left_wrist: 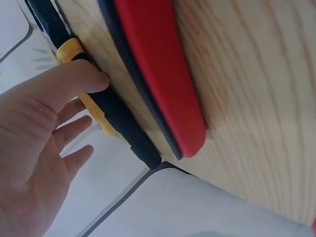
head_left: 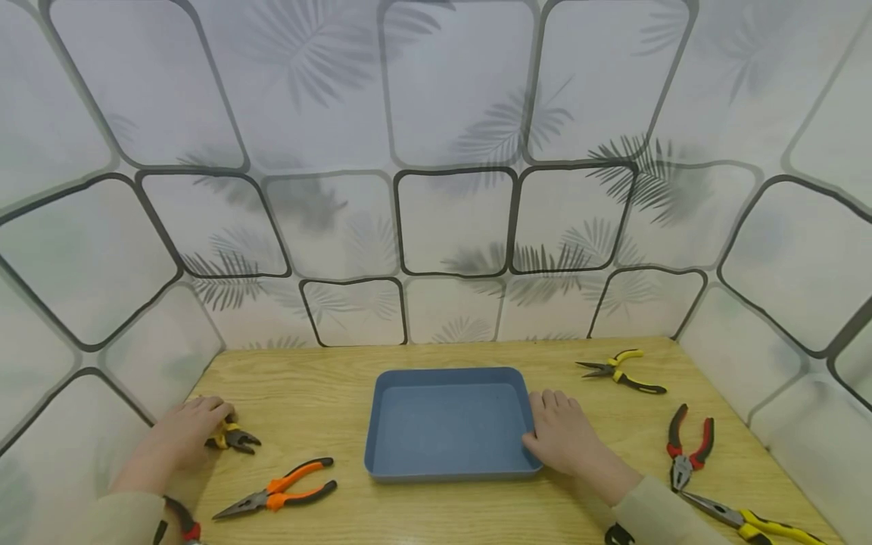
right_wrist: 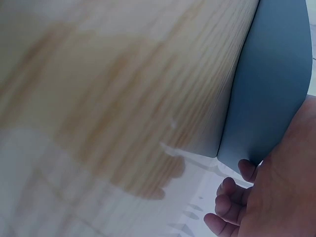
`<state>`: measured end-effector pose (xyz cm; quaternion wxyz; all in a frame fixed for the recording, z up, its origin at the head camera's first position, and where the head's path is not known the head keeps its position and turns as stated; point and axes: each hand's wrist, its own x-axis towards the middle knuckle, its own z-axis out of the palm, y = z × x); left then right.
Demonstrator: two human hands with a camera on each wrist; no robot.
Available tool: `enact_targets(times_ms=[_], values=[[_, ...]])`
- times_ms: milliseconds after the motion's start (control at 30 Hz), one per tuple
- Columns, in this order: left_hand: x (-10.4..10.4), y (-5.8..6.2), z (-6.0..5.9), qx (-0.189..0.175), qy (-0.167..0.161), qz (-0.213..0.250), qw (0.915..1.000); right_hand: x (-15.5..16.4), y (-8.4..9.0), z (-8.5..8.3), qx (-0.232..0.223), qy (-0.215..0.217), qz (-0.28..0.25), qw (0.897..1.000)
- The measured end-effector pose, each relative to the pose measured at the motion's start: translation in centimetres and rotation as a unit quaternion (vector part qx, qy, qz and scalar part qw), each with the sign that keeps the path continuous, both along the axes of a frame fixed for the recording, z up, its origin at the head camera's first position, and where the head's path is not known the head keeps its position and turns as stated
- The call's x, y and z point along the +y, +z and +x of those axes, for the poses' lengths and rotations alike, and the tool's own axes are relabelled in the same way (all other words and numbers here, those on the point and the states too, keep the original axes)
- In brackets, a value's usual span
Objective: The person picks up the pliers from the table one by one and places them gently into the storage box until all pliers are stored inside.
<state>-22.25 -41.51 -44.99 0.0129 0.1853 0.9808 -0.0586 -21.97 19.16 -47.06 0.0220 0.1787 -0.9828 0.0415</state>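
Nearest the person, just in front of the left hand (head_left: 182, 435) and toward the tray, orange-handled long-nose pliers (head_left: 279, 490) lie untouched on the wooden table (head_left: 320, 393). The left hand rests over small yellow-and-black pliers (head_left: 233, 437), whose jaws poke out on the side toward the tray; in the left wrist view the thumb (left_wrist: 74, 81) presses on a yellow-and-black handle (left_wrist: 111, 118) while the other fingers stay fairly straight, so the grip looks unfinished. To take them well, the fingers should probably curl under both handles before any lift, so the tool cannot swing open or slip.

The right hand (head_left: 562, 435) lies flat against the near right corner of the blue tray (head_left: 450, 382), fingers relaxed, steadying rather than gripping it; the right wrist view shows the fingertips (right_wrist: 232, 197) beside the tray's edge. Keeping that light pressure should stop the tray sliding.

To the right of the right hand lie red-and-black pliers (head_left: 688, 446), and nearer the person a yellow-handled long-nose pair (head_left: 749, 521). Beyond that hand, further back, sits a yellow-and-black needle-nose pair (head_left: 621, 370). A leaf-printed screen (head_left: 450, 219) stands behind.

No brand, label or writing is legible on any tool or the tray.
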Motion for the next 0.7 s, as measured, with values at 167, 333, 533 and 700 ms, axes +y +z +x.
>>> enact_targets(times_ms=[167, 333, 533, 700], values=[[0.00, 0.17, -0.06, -0.016, -0.003, -0.020, 0.9997, 0.03, -0.12, 0.05, 0.009, 0.005, -0.009, 1.000], [-0.01, 0.32, -0.02, -0.032, -0.005, -0.026, 0.9991, 0.03, -0.27, 0.07, 0.002, 0.004, -0.010, 1.000], [0.12, 0.62, -0.01, -0.052, -0.001, -0.011, 0.9986, 0.15, -0.35, -0.05, -0.006, 0.001, -0.009, 1.000], [0.29, 0.90, -0.14, -0.076, 0.005, 0.005, 0.9971, 0.27, -0.62, -0.19, 0.003, 0.001, -0.010, 1.000]])
